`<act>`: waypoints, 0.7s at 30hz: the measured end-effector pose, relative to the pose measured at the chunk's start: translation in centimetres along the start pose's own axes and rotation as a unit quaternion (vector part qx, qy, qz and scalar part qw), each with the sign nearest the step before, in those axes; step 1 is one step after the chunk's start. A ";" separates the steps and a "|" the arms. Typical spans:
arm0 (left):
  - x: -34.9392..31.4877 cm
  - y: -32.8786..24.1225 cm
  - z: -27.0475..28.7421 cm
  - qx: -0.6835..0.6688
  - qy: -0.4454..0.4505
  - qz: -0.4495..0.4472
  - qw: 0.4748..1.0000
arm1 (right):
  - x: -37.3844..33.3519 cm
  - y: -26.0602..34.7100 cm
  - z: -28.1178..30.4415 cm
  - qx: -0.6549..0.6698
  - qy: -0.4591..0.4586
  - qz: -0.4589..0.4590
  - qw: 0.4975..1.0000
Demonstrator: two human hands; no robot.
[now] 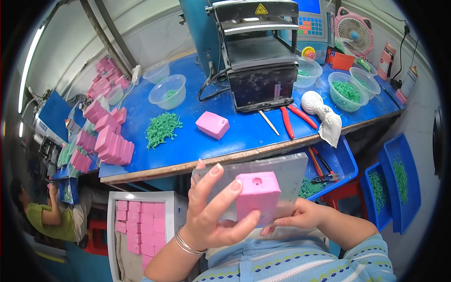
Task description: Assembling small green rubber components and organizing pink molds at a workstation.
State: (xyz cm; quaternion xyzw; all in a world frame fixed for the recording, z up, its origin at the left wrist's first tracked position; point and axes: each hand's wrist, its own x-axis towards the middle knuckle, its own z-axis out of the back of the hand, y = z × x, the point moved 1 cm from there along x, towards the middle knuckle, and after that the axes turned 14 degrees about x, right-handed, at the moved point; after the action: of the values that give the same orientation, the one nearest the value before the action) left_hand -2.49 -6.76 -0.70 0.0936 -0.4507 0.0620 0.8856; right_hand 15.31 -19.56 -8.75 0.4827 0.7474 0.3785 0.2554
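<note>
A pink block [257, 199] with a small round hole in its top end stands in front of a flat grey metal plate [286, 171]. My left hand [211, 211] grips the block between thumb and fingers, with its other fingers spread over the plate's left side. My right hand [300, 217] is bent around the lower right part of the plate, its fingers partly hidden. On the blue bench [188, 145] beyond, another pink block [212, 125] lies beside a pile of small green pieces [162, 129].
A black press [260, 61] stands at the bench's back. Before it lie red-handled pliers [293, 121] and a white cloth bundle [322, 113]. Clear bowls [347, 91] hold green pieces. Pink blocks are stacked left [110, 141] and in a white box [112, 235]. A blue tray [347, 160] holds tools. Another person [51, 214] sits far left.
</note>
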 end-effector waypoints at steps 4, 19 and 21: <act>-0.5 -0.1 -0.4 0.001 -0.085 -0.041 0.996 | 0.0 -0.2 -0.2 -0.059 0.016 0.050 0.997; -0.1 7.5 -6.3 0.101 0.086 0.245 0.960 | -2.1 9.6 -1.8 0.300 -0.035 0.082 0.950; 0.1 8.8 -8.7 0.138 0.158 0.246 0.946 | -1.4 13.0 -2.1 0.308 -0.055 0.140 0.939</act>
State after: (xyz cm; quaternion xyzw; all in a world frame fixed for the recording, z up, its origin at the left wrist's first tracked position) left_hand 2.68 3.77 -4.63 0.0904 -0.3015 0.3534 0.8809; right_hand 21.10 -18.29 3.04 0.6578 0.7369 0.1340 0.0792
